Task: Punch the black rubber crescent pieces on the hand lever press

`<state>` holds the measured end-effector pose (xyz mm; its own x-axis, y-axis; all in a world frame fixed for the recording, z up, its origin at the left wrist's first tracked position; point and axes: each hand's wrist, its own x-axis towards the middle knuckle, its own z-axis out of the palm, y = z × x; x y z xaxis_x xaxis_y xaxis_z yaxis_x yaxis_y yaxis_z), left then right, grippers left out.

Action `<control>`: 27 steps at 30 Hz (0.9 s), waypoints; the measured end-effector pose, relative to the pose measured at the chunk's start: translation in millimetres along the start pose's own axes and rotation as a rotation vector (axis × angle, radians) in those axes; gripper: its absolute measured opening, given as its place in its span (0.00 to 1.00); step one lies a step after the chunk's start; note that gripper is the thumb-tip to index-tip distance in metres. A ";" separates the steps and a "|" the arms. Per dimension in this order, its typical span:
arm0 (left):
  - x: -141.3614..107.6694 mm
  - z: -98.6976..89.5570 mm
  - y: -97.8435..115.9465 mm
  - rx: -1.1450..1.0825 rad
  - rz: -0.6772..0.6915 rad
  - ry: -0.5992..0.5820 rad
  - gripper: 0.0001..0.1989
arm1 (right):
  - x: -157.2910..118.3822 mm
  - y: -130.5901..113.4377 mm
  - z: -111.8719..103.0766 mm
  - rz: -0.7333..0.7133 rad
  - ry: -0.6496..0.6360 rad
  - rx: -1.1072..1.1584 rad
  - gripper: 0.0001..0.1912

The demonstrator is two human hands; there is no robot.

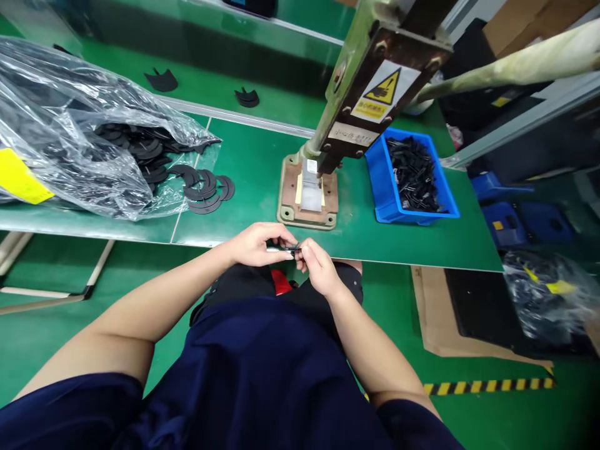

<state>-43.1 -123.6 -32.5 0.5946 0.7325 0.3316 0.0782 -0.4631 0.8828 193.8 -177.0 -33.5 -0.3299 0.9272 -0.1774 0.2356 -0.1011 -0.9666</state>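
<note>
My left hand (pixel 265 244) and my right hand (pixel 317 264) meet at the front edge of the green bench, in front of the press. Between their fingertips is a small dark piece (pixel 294 249), mostly hidden by the fingers, so its exact shape does not show. Both hands are closed in a pinch on it. Just beyond them stands the hand press (pixel 307 220), with a metal block (pixel 311 194) on its base. To the left, several flat black crescent-shaped pieces (pixel 205 205) lie loose on the bench.
A clear plastic bag (pixel 84 144) of black crescent pieces covers the bench's left. A blue bin (pixel 412 218) of small black parts stands right of the press. The press column (pixel 347 87) leans over the bench. Cardboard (pixel 429 319) lies below at right.
</note>
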 end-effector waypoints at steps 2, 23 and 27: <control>0.3 -0.2 -0.2 0.003 -0.005 0.011 0.13 | -0.2 1.6 1.4 -0.002 0.014 -0.005 0.25; 119.5 -40.9 -19.2 0.822 -0.044 0.168 0.14 | 1.8 -218.0 -158.8 -1.091 0.582 -0.060 0.31; 124.0 -38.9 -19.5 0.876 -0.025 0.065 0.15 | 2.4 -263.7 -150.2 -1.098 0.468 -0.084 0.36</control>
<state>-2.1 -4.4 4.3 0.5394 0.7625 0.3573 0.6928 -0.6430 0.3264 268.2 -94.0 248.8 -0.0318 0.5462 0.8371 0.1008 0.8350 -0.5410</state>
